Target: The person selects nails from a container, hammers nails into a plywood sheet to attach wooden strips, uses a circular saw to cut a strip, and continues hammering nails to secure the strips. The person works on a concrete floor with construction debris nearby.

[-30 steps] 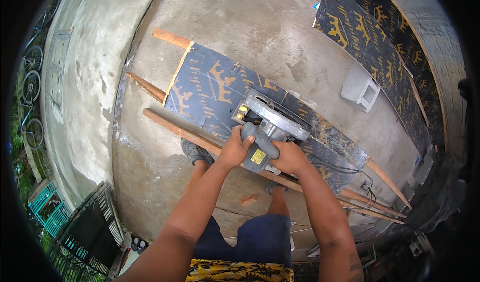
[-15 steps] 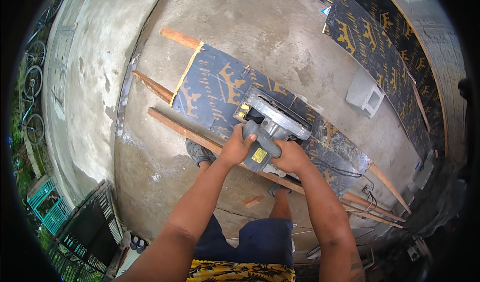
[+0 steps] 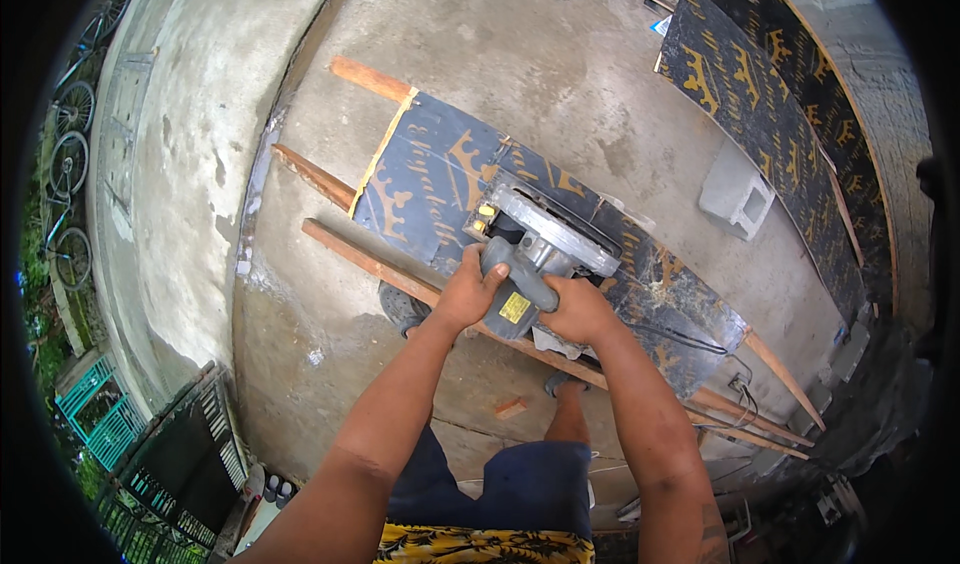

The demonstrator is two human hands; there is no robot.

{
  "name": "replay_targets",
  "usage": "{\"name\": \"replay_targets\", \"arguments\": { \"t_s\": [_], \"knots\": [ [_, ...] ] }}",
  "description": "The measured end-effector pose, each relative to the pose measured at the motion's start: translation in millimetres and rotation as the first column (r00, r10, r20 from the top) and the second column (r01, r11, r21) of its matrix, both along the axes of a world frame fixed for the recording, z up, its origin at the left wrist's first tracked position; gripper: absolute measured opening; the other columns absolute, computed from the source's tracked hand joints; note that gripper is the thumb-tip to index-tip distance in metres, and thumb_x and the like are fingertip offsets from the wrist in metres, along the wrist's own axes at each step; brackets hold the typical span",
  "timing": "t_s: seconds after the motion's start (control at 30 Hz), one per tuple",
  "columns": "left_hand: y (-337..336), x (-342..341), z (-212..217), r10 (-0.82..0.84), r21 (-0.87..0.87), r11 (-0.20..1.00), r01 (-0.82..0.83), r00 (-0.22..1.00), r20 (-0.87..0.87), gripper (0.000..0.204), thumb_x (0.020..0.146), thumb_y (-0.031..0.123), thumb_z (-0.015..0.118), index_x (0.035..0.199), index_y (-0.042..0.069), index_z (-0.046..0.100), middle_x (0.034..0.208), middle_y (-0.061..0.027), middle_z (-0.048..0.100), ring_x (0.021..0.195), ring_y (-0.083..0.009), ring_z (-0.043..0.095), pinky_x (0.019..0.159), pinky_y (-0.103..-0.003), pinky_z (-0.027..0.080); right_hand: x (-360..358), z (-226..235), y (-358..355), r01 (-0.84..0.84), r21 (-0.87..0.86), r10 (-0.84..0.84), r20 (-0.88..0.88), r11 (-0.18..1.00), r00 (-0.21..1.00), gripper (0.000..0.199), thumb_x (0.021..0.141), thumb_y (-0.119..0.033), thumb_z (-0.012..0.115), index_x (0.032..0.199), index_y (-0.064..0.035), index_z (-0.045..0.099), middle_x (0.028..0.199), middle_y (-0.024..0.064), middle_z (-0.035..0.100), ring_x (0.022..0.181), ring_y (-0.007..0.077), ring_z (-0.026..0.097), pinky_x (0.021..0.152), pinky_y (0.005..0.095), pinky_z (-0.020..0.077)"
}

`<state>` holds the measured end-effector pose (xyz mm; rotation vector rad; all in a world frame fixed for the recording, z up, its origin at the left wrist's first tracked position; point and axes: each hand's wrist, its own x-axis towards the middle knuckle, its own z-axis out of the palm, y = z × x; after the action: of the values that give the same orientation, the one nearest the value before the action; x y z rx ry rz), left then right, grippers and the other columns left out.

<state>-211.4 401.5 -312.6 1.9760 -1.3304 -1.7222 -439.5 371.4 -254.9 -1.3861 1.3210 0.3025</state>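
Two hands are closed on one circular saw [image 3: 540, 254], which sits across the middle of a dark printed board [image 3: 430, 174]. On the board's near side, the left hand [image 3: 468, 289] is wrapped about the saw's front, its thumb on the grey body; most of its fingers are hidden. Further right along the board, the right hand [image 3: 578, 309] is curled around the back of the handle [image 3: 528, 282]; whether a finger presses the trigger cannot be told.

The camera's view shifts slightly over this last second, yet the saw also moves a little against the board: its front is now nearer the board's pale-edged left end, so a shorter stretch of board lies ahead of it. The hands keep the same hold throughout. The motion looks like a slow, guided push, though the pictures do not show whether the blade spins.

Pale dust [image 3: 662, 284] marks the board to the right of its middle, and a black cord [image 3: 675, 336] trails across its right part. One wooden strip [image 3: 365, 259] runs along the board's near side, and another strip [image 3: 370, 79] sticks out past its left end. Beyond the board's far side stands a concrete block [image 3: 737, 192].
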Motion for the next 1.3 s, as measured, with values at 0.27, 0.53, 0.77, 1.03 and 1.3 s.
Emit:
{"name": "replay_targets", "arguments": {
  "t_s": [0.27, 0.53, 0.77, 1.03, 1.3],
  "knots": [
    [-10, 24, -9, -0.004, -0.033, 0.999, 0.005, 1.0, 0.024, 0.075, 0.105, 0.052, 0.061, 0.146, -0.006, 0.041, 0.134, -0.0335, 0.061, 0.127, -0.0428, 0.062, 0.107, -0.047, 0.048, 25, 4, -15, 0.001, 0.009, -0.001, -0.027, 1.0, 1.0, 0.036, 0.081, -0.025, 0.071, 0.114, -0.0128, 0.071, 0.104, 0.0213, 0.075, 0.103, 0.0424, 0.071, 0.092, 0.0508, 0.0559],
    [-18, 42, -10, 0.018, -0.03, 0.999, -0.017, 0.999, 0.034, 0.07, 0.106, 0.051, 0.06, 0.146, -0.004, 0.041, 0.132, -0.0341, 0.062, 0.125, -0.0431, 0.063, 0.107, -0.047, 0.048, 42, -7, -23, 0.012, -0.014, -0.012, 0.034, 1.0, 0.999, 0.036, 0.081, -0.024, 0.071, 0.114, -0.0116, 0.071, 0.104, 0.0223, 0.075, 0.103, 0.0428, 0.071, 0.092, 0.0511, 0.0557],
    [-33, 58, -5, 0.009, -0.011, 1.0, -0.009, 0.998, 0.066, 0.07, 0.105, 0.049, 0.061, 0.145, -0.004, 0.041, 0.132, -0.035, 0.062, 0.127, -0.0445, 0.062, 0.107, -0.047, 0.048, 58, -11, -33, 0.012, -0.01, -0.011, 0.042, 1.0, 0.999, 0.038, 0.081, -0.024, 0.072, 0.117, -0.0115, 0.071, 0.105, 0.0226, 0.075, 0.103, 0.0429, 0.071, 0.091, 0.0507, 0.0557],
    [-44, 77, -8, 0.024, -0.021, 1.0, -0.023, 0.998, 0.06, 0.069, 0.105, 0.047, 0.062, 0.145, -0.005, 0.042, 0.132, -0.0343, 0.062, 0.127, -0.0432, 0.063, 0.107, -0.046, 0.048, 78, -11, -46, 0.019, 0.008, -0.019, 0.053, 1.0, 0.998, 0.042, 0.08, -0.024, 0.073, 0.121, -0.0113, 0.071, 0.103, 0.0225, 0.076, 0.1, 0.0428, 0.072, 0.09, 0.0496, 0.0563],
    [-50, 93, -12, 0.042, 0.0, 0.999, -0.042, 0.998, 0.05, 0.067, 0.105, 0.045, 0.062, 0.145, -0.005, 0.042, 0.132, -0.0343, 0.062, 0.125, -0.0421, 0.064, 0.106, -0.046, 0.048, 95, -13, -57, 0.011, 0.017, -0.012, 0.044, 1.0, 0.999, 0.042, 0.08, -0.024, 0.072, 0.119, -0.0098, 0.071, 0.102, 0.0231, 0.075, 0.099, 0.0427, 0.072, 0.09, 0.0494, 0.0565]
  ]
}}
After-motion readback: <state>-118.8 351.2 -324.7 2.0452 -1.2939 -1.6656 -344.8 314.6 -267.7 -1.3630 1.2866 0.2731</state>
